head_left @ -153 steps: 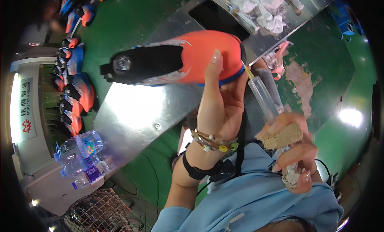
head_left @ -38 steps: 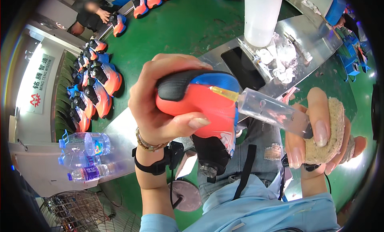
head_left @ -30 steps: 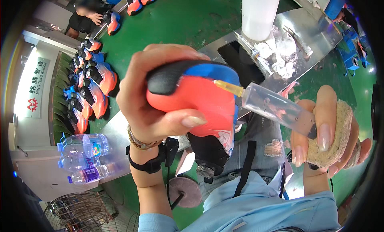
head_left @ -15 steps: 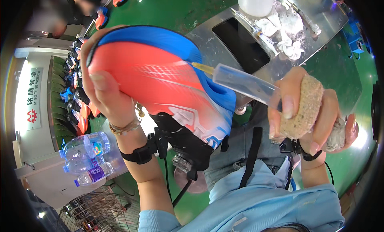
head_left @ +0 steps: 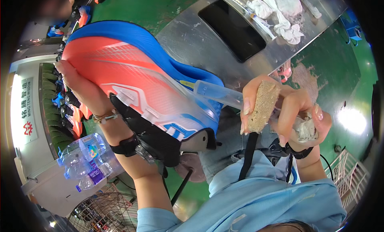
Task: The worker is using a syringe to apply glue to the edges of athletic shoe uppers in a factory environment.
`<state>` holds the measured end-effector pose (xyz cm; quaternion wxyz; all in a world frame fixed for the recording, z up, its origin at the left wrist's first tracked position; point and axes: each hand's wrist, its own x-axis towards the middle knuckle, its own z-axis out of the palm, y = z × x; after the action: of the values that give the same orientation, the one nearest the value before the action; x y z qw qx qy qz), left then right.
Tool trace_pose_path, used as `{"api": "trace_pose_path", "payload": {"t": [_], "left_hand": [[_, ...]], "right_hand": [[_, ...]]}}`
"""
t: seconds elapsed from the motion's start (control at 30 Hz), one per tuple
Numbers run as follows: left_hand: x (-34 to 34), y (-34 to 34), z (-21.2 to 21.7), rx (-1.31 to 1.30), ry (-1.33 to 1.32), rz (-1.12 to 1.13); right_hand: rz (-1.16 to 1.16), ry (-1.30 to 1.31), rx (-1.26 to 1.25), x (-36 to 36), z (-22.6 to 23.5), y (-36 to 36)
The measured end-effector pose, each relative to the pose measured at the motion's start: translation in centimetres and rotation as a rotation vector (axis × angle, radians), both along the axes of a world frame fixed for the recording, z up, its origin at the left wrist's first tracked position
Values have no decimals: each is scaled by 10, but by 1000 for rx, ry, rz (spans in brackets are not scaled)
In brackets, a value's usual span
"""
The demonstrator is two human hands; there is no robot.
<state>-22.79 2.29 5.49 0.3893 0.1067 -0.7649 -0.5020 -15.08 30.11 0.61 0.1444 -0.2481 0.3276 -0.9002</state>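
My left hand (head_left: 82, 86) is wrapped round a running shoe (head_left: 132, 66), orange-red and white with a blue sole and a black collar. It holds the shoe on its side, sole edge up, with the toe toward the left. My right hand (head_left: 291, 108) grips a clear syringe (head_left: 220, 95) with a yellow tip (head_left: 187, 83). That tip is at the line between the upper and the blue sole; whether it touches cannot be made out. A beige rough block (head_left: 262, 106) and a crumpled whitish wad (head_left: 307, 129) are also held in the right hand's fingers.
A black phone (head_left: 232, 30) lies on the metal table (head_left: 180, 34), near crumpled white tissues (head_left: 286, 32) and a thin stick-like tool (head_left: 262, 24). Plastic bottles (head_left: 86, 152) and a wire fan (head_left: 104, 212) are at left, below racked shoes (head_left: 76, 124). A white wire rack (head_left: 348, 176) stands right.
The shoe has shifted left and turned in my left hand. The syringe has moved left and down with my right hand, its tip now farther from the toe along the sole line.
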Motion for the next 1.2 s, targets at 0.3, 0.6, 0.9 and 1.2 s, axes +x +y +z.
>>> {"api": "trace_pose_path", "payload": {"t": [0.3, 0.6, 0.9, 1.2], "left_hand": [[-15, -62, -30, 52, -81, -113], [-25, -87, -54, 102, -102, -243], [-1, -115, -88, -94, -246, -316], [105, -100, -61, 447, -515, -35]], "right_hand": [[36, -79, 194, 15, -5, 22], [0, -20, 321, 19, -10, 31], [-158, 21, 296, 19, -25, 13], [-214, -42, 321, 19, -28, -5]]}}
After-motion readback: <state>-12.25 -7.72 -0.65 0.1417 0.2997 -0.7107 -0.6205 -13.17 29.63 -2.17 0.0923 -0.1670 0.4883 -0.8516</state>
